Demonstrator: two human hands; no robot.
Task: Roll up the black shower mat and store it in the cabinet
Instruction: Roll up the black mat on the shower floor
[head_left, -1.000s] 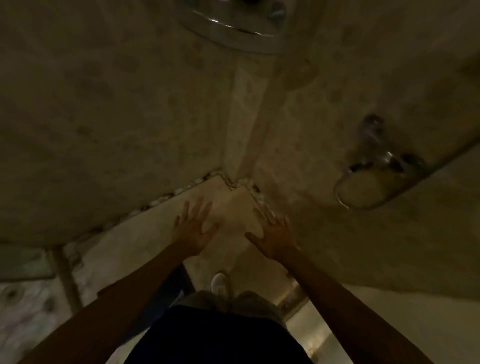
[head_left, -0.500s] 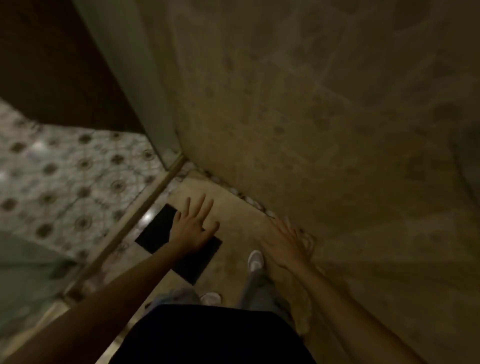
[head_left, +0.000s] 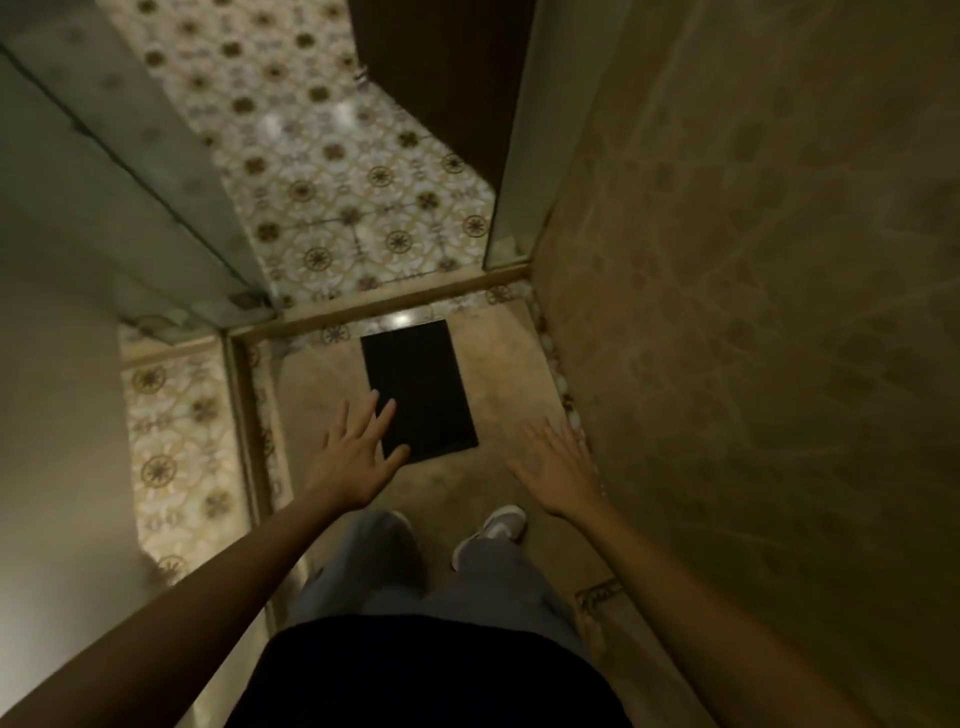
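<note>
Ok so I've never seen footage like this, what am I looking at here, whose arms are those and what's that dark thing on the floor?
This comes from a camera worn on a person's head, looking down, so you see their own arms, legs and shoes. They stand in a tiled shower stall. The left hand and right hand are stretched forward with fingers spread, and both are empty. The dark rectangle is a black shower mat lying flat, not yet rolled, on the beige shower floor. Beyond the threshold is a patterned bathroom floor. The left fingers overlap the mat in the picture; whether they touch it cannot be told.

Mat's (head_left: 420, 387) near-left corner behind left hand (head_left: 353, 457)
</note>
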